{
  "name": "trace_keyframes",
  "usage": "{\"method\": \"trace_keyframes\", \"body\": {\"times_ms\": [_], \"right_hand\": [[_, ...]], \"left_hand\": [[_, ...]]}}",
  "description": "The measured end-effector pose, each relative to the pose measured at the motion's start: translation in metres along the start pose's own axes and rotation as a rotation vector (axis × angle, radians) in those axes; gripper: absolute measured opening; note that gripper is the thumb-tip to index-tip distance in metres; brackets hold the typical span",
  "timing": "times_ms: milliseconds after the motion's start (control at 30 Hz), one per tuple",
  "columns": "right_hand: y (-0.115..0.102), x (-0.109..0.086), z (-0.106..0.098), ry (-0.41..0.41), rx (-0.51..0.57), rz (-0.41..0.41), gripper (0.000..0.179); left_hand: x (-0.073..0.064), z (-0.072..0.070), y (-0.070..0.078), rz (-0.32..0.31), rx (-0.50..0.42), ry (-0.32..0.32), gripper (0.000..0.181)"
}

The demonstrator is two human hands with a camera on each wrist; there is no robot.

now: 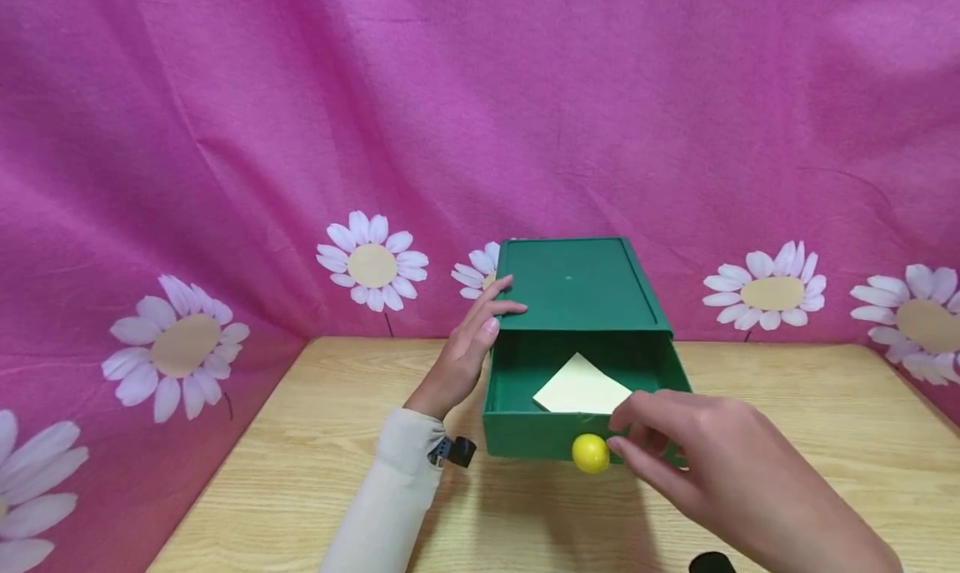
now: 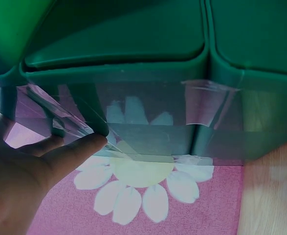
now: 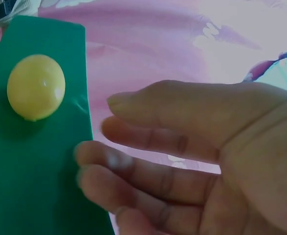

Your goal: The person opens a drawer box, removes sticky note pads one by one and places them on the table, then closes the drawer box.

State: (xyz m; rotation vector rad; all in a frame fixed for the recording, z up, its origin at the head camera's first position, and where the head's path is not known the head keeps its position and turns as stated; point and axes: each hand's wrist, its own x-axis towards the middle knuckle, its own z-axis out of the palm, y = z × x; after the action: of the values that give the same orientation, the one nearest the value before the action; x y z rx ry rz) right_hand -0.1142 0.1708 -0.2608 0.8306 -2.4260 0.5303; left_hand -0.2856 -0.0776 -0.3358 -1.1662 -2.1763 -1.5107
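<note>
A green drawer box [image 1: 573, 286] stands on the table with its drawer [image 1: 525, 433] pulled out. On the drawer's front sits a round yellow knob [image 1: 591, 454], also large in the right wrist view. Pale yellow paper [image 1: 581, 388] lies inside the drawer, partly hidden by the front and the right hand. My left hand [image 1: 465, 352] rests against the box's left side, fingers extended along its top edge. Just right of the knob is my right hand [image 1: 697, 448], its fingers loosely bent; the right wrist view shows them apart from the knob with nothing between them.
The wooden table [image 1: 285, 481] extends to both sides of the box. Behind it hangs a pink cloth [image 1: 525, 115] printed with white daisies. A small black object [image 1: 711, 563] shows at the bottom edge, below the right hand.
</note>
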Motion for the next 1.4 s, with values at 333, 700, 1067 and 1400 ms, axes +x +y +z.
{"method": "trace_keyframes", "body": {"times_ms": [333, 700, 1067, 1400], "right_hand": [[0.012, -0.001, -0.011, 0.125, -0.049, 0.049, 0.031], [0.041, 0.012, -0.004, 0.057, 0.027, -0.001, 0.027], [0.060, 0.045, -0.001, -0.193, -0.010, -0.027, 0.026], [0.059, 0.062, 0.009, -0.449, 0.037, 0.015, 0.018]], "left_hand": [[0.000, 0.001, -0.003, -0.010, 0.000, -0.007, 0.044], [0.002, 0.001, 0.003, 0.012, 0.017, 0.011, 0.039], [0.003, 0.003, 0.013, 0.022, 0.005, 0.016, 0.040], [0.001, 0.002, -0.007, 0.025, 0.017, 0.019, 0.043]]}}
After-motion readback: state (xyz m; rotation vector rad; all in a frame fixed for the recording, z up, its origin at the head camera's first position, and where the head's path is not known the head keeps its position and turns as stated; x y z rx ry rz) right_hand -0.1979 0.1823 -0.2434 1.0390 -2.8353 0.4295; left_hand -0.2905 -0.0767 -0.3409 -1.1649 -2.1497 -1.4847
